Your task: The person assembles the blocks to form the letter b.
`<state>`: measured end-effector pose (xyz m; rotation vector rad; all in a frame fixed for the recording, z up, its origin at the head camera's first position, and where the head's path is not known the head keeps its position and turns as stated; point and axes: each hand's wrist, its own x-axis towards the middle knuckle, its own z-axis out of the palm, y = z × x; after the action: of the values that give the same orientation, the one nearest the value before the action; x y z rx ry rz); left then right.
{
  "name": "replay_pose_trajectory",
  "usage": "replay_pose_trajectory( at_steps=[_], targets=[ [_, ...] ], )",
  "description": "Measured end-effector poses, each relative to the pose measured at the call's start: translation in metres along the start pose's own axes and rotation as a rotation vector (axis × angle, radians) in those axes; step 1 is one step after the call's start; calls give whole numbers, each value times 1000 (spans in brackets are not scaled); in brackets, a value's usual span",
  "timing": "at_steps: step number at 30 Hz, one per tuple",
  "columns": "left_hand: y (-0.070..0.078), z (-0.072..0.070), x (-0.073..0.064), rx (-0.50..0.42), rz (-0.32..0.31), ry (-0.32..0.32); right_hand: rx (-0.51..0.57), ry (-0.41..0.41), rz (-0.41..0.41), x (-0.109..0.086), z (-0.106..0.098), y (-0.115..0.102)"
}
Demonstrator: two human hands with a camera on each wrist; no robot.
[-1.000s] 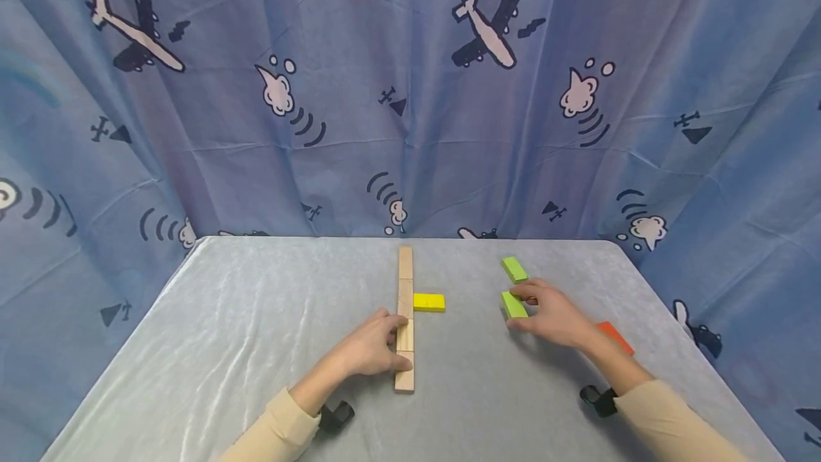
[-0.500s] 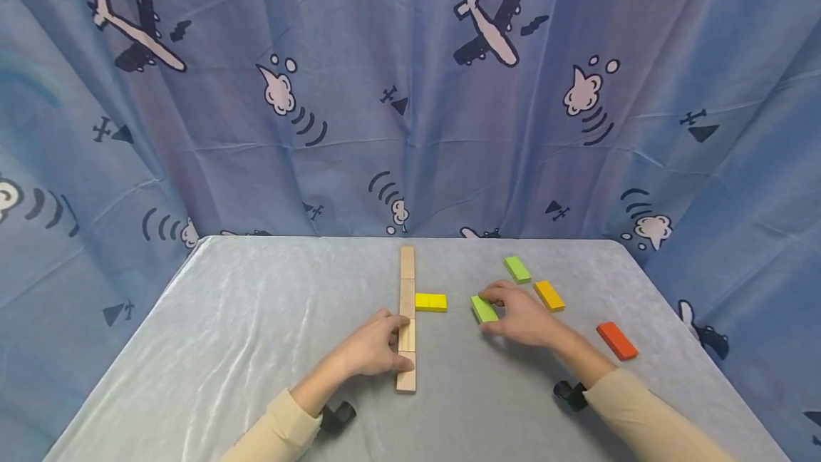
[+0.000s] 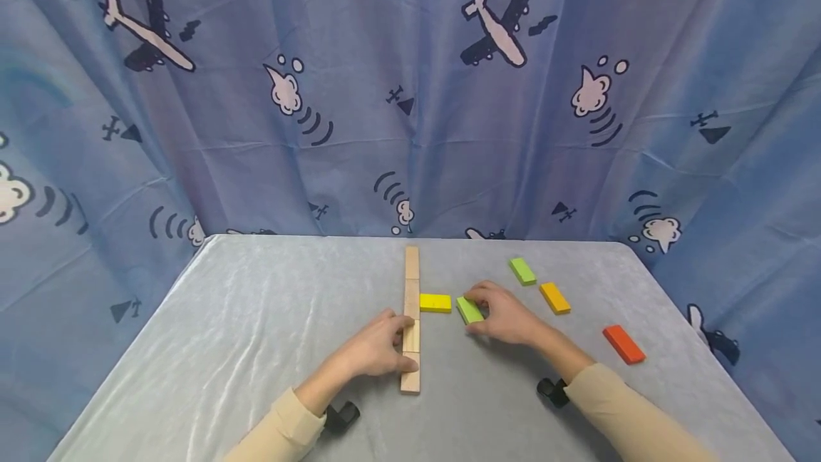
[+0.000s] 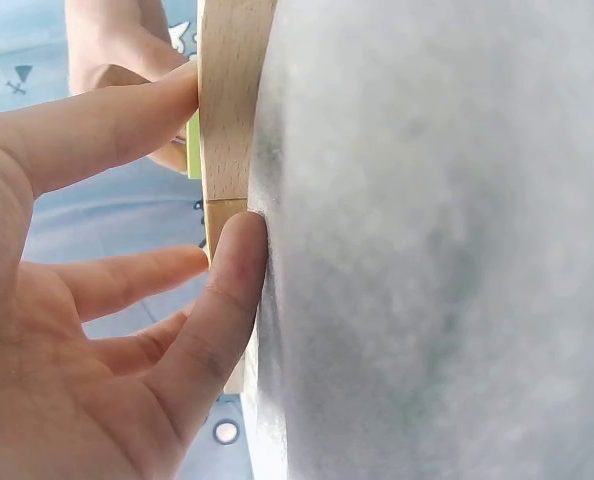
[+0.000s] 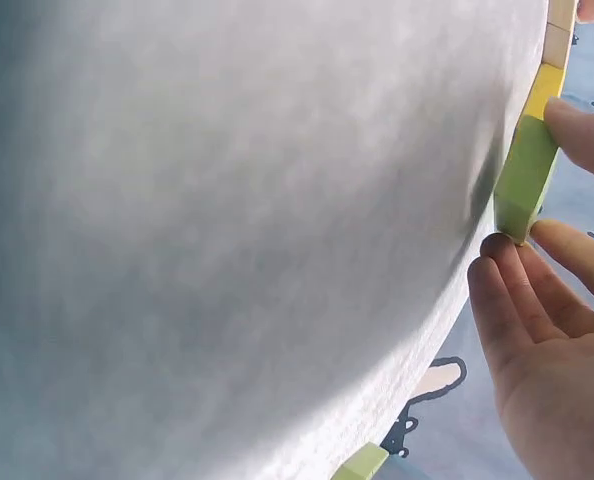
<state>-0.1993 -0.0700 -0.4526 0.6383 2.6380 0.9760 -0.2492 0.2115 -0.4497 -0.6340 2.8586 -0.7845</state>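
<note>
Four-sided wooden blocks lie end to end in a straight row (image 3: 412, 298) running away from me. My left hand (image 3: 378, 348) rests on the nearer part of that row, thumb and fingertips apart; in the left wrist view its fingers (image 4: 227, 270) look fairly straight against the wood. A yellow block (image 3: 435, 303) lies crosswise, one end against the row's right side. Just right of it, my right hand (image 3: 507, 314) pinches a light green block (image 3: 470, 311) by its ends between thumb and fingers. In the right wrist view this green block (image 5: 525, 175) appears close to the yellow one (image 5: 545, 90).
A second light green block (image 3: 522, 271), an orange block (image 3: 554, 298) and a red block (image 3: 624, 344) lie spread out on the right of the cloth-covered table (image 3: 269, 319). Behind the table hangs a blue curtain (image 3: 359, 91) with airplane prints.
My right hand has brought the light green block leftward to near the yellow block, leaving the orange and red blocks in full view. The left hand has stayed on the wooden row.
</note>
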Motion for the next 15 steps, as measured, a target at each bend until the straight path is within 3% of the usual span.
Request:
replay_pose_trajectory(
  at_steps=[15],
  targets=[
    [3, 0, -1, 4, -18, -4, 40, -4, 11, 2, 6, 0]
  ],
)
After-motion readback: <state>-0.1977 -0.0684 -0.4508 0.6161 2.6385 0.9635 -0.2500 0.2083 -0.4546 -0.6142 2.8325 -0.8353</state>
